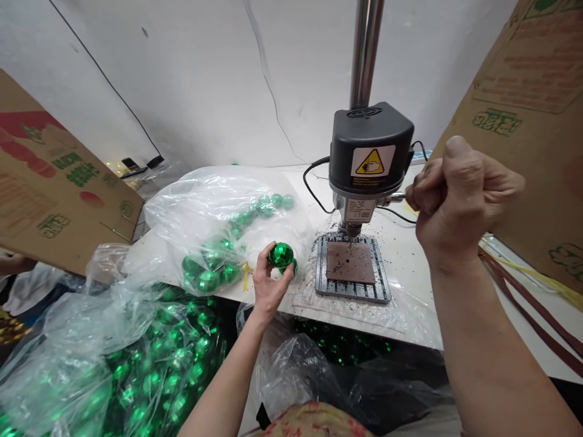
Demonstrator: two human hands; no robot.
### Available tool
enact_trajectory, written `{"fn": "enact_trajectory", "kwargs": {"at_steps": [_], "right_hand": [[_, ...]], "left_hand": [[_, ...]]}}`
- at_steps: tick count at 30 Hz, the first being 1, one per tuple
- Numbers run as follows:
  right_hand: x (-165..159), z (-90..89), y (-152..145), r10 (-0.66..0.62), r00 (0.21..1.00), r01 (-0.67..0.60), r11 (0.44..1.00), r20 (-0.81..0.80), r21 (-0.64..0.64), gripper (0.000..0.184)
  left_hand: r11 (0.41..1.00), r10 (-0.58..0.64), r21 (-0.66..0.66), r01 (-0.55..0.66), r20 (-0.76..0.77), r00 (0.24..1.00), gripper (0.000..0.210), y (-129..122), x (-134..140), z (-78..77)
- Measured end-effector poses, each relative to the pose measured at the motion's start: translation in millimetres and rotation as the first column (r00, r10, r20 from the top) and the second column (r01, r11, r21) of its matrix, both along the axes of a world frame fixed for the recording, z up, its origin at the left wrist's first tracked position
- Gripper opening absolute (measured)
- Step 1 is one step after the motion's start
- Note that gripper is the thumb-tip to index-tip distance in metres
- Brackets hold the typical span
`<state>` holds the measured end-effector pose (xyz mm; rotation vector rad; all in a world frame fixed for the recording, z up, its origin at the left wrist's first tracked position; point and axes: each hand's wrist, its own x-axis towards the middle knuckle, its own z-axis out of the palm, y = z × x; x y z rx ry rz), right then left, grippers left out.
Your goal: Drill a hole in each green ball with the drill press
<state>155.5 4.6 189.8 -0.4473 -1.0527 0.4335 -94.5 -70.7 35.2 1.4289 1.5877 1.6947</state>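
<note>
A shiny green faceted ball (281,255) is pinched between the thumb and fingers of my left hand (268,282), above the table's front part. Just behind its lower edge shows a bit of another green ball. To the right stands a small drill press (371,152) with a warning label. My right hand (462,197) is wrapped in a fist round its feed lever (397,197), whose outer end is hidden in the fingers. Under the drill bit, a brown board (350,262) with a small dark hole lies on the slotted metal base (382,292).
A clear plastic bag (195,194) with green balls lies on the table's left. Below it sits a large bag of green balls (155,364). Cardboard boxes (59,176) flank both sides. Dark shavings surround the base. At far left, part of another person's hand (16,264) shows.
</note>
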Motion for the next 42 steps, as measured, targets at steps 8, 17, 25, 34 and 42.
{"fn": "enact_trajectory", "kwargs": {"at_steps": [8, 17, 25, 34, 42], "right_hand": [[2, -0.5, 3, 0.023, 1.0, -0.023, 0.999, 0.004, 0.028, 0.038], [4, -4.2, 5, -0.014, 0.998, 0.012, 0.999, 0.055, 0.041, 0.044], [5, -4.3, 4, -0.047, 0.99, 0.048, 0.999, 0.131, -0.005, 0.048], [3, -2.8, 2, 0.025, 0.997, -0.027, 0.999, 0.069, 0.025, 0.046], [4, -2.6, 2, 0.016, 0.997, -0.017, 1.0, 0.08, 0.0, 0.048]], "left_hand": [[0.852, -0.279, -0.081, 0.516, 0.765, 0.58, 0.051, -16, 42, 18.4], [0.805, -0.302, -0.098, 0.585, 0.781, 0.547, 0.04, -10, 66, 13.8], [0.87, -0.349, -0.134, 0.474, 0.512, 0.785, 0.057, 51, 78, -14.9], [0.832, -0.469, -0.134, 0.538, 0.347, 0.812, 0.06, 76, 86, -33.0], [0.836, -0.489, -0.137, 0.531, 0.252, 0.835, 0.06, 76, 84, -33.2]]}}
